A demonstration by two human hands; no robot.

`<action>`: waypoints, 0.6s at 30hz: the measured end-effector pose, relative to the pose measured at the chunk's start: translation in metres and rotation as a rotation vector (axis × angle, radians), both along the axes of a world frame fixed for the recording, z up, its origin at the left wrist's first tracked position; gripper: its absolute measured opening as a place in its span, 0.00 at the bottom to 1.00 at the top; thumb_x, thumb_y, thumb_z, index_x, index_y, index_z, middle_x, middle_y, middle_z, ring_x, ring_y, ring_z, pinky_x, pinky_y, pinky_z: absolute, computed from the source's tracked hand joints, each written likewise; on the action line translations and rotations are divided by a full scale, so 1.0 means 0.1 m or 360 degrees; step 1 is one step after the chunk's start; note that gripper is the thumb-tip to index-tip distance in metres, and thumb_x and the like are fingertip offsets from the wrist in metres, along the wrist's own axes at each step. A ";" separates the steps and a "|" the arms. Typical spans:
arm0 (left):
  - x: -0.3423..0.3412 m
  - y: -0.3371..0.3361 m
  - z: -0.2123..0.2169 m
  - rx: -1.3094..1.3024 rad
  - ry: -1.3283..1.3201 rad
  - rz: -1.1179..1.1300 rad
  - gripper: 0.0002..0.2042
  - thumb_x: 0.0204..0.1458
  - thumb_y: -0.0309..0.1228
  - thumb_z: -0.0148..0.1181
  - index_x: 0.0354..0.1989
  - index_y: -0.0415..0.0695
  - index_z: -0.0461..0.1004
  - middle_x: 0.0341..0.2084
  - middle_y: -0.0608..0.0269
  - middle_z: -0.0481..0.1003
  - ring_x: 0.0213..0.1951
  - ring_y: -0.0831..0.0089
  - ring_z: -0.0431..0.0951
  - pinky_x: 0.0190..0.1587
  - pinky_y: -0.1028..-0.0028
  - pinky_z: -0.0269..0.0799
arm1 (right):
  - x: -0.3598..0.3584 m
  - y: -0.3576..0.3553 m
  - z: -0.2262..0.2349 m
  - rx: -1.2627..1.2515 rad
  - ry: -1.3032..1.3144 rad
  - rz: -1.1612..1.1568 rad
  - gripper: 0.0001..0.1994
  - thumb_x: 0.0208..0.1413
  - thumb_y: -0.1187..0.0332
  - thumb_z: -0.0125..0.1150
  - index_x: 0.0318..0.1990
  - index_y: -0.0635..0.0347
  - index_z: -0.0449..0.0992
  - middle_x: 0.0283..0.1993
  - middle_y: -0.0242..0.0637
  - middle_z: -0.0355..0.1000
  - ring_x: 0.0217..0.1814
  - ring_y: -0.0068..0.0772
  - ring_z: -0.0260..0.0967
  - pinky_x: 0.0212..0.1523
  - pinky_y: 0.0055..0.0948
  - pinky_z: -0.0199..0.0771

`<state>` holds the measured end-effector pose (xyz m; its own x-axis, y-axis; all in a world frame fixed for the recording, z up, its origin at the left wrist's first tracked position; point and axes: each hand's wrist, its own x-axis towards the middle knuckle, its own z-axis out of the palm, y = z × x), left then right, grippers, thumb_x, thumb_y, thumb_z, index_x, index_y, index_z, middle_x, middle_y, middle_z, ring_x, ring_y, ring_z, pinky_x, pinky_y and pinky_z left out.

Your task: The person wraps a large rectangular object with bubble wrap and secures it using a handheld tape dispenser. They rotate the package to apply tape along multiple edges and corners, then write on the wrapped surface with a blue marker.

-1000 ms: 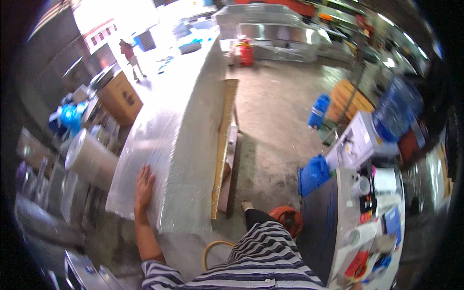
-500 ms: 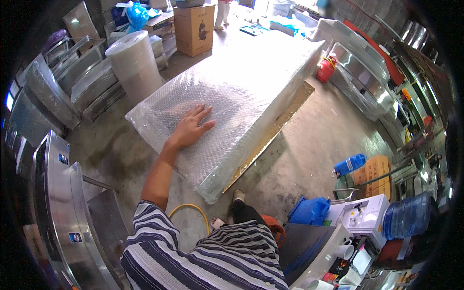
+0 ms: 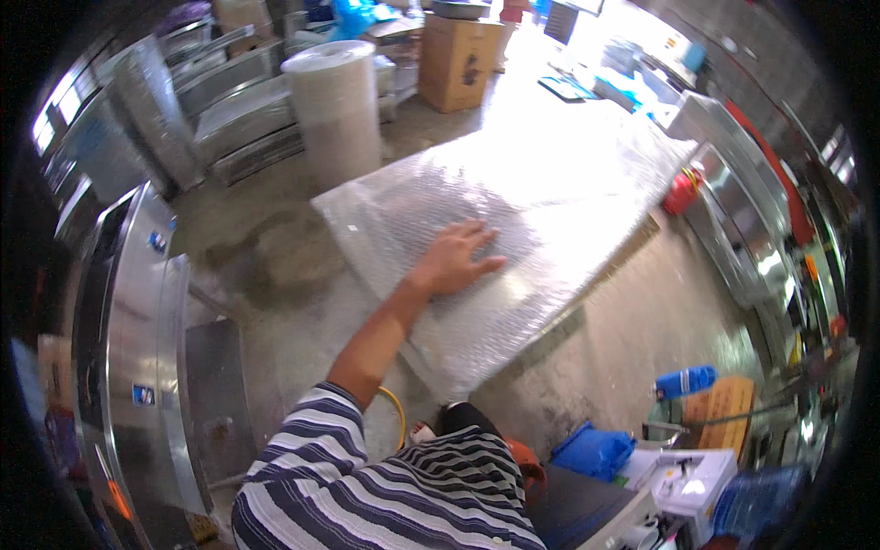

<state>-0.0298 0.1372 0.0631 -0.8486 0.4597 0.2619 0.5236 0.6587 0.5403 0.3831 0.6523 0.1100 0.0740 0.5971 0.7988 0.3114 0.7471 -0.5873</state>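
Note:
My left hand (image 3: 456, 260) lies palm down with spread fingers on a large flat-topped package wrapped in bubble wrap (image 3: 385, 229). It rests near the package's closer end, holding nothing. Bright light washes out the far part of the wrapped top. Below its right side a strip of brown cardboard (image 3: 632, 257) shows. The near corner of the wrap hangs close to my foot. My right hand is out of view.
A tall bubble wrap roll (image 3: 332, 119) and a cardboard box (image 3: 456, 69) stand behind. Stainless steel cabinets (image 3: 137, 321) line the left. A red gas cylinder (image 3: 680, 192) stands right of the package. A yellow hose (image 3: 398, 408) lies by my feet; a blue bag (image 3: 594, 451) is nearby.
The whole view has shifted, so the package and surroundings sit further right. My left hand stays on the wrap in about the same place. Less of the package's right side shows.

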 end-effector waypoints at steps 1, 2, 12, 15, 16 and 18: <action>-0.03 0.02 -0.08 0.0044 0.0072 0.0018 0.36 0.62 0.62 0.50 0.69 0.46 0.68 0.70 0.44 0.62 0.74 0.49 0.56 0.75 0.53 0.48 | -0.23 -0.05 0.05 0.0014 0.0016 0.0089 0.23 0.66 0.54 0.60 0.57 0.66 0.76 0.47 0.46 0.79 0.47 0.42 0.77 0.51 0.39 0.76; -0.02 0.04 -0.10 0.0071 0.0069 0.0038 0.35 0.63 0.61 0.50 0.68 0.44 0.69 0.70 0.44 0.63 0.74 0.49 0.56 0.75 0.53 0.48 | -0.45 -0.09 0.10 0.0017 0.0038 0.0171 0.23 0.66 0.54 0.60 0.57 0.66 0.76 0.47 0.45 0.79 0.47 0.42 0.77 0.51 0.38 0.76; -0.20 -0.77 0.21 -0.0252 0.0083 0.0009 0.32 0.63 0.56 0.50 0.64 0.42 0.72 0.69 0.39 0.61 0.71 0.49 0.60 0.75 0.50 0.47 | -3.30 -1.56 0.80 0.0322 -0.0131 0.1231 0.15 0.69 0.65 0.60 0.56 0.63 0.79 0.40 0.34 0.77 0.42 0.25 0.73 0.44 0.26 0.74; -0.64 -1.96 -0.03 -0.0295 0.0298 0.0351 0.38 0.60 0.65 0.49 0.70 0.51 0.66 0.73 0.45 0.57 0.73 0.46 0.57 0.76 0.47 0.41 | -3.95 -2.21 0.79 0.0338 -0.0519 0.1555 0.15 0.69 0.69 0.59 0.60 0.62 0.76 0.47 0.35 0.76 0.44 0.24 0.73 0.45 0.26 0.75; -0.78 -2.36 -0.24 -0.0416 0.0549 0.0411 0.40 0.58 0.68 0.48 0.72 0.53 0.65 0.73 0.47 0.57 0.73 0.47 0.57 0.76 0.45 0.37 | -4.16 -2.43 0.77 0.0396 -0.0677 0.1612 0.15 0.69 0.70 0.59 0.61 0.61 0.75 0.48 0.35 0.76 0.44 0.23 0.73 0.45 0.26 0.75; -0.87 -2.92 -0.55 -0.0430 0.0497 0.0179 0.43 0.56 0.72 0.45 0.72 0.55 0.64 0.74 0.50 0.56 0.74 0.50 0.56 0.76 0.43 0.32 | -4.43 -2.86 0.73 0.0562 -0.0969 0.1668 0.15 0.68 0.73 0.59 0.61 0.61 0.75 0.45 0.35 0.75 0.42 0.23 0.72 0.44 0.26 0.73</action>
